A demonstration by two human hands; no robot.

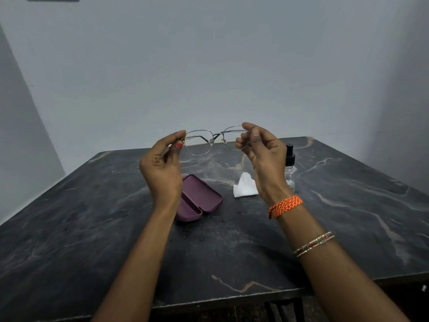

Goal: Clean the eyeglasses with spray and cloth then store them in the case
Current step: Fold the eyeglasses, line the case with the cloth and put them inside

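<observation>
Thin silver wire-frame eyeglasses (214,140) are held up in the air above the table, lenses facing me. My left hand (162,166) pinches the frame's left end and my right hand (262,159) pinches its right end. Below them on the table lies an open maroon case (200,198), partly hidden by my left wrist. A crumpled white cloth (245,188) lies to the right of the case. A small clear spray bottle with a black top (290,163) stands behind my right hand, partly hidden by it.
The dark marble-patterned table (92,228) stretches to a front edge near me and a far edge against a pale wall (209,66). Dark bars (283,310) show under the table's front edge.
</observation>
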